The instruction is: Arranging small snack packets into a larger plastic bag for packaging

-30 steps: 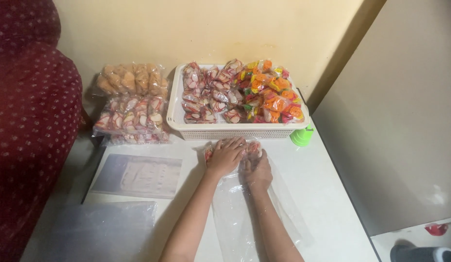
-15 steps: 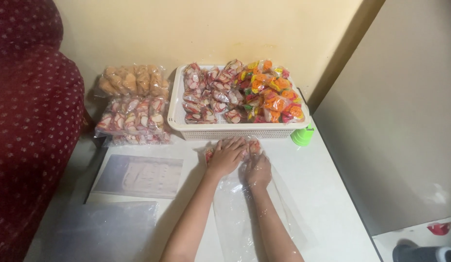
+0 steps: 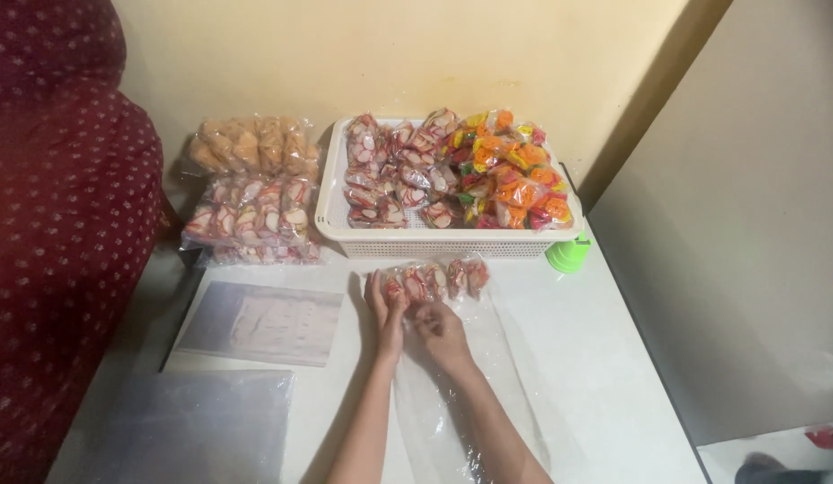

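White tabletop (image 3: pixel 596 358) runs out in front of me to a pale yellow wall, with a dark red dotted cloth (image 3: pixel 58 224) hanging at the left. Both my hands work at the far end of a long clear plastic bag (image 3: pixel 452 403) lying flat before me. My left hand (image 3: pixel 385 309) presses along the bag's left edge, fingers loosely curled against the small wrapped snacks (image 3: pixel 434 280) lined up inside it. My right hand (image 3: pixel 442 330) lies on the plastic just beside it, fingers bent and pinching at the film. Just beyond, a white basket (image 3: pixel 452 244) holds pink and orange packets; filled bags (image 3: pixel 251 193) sit to its left.
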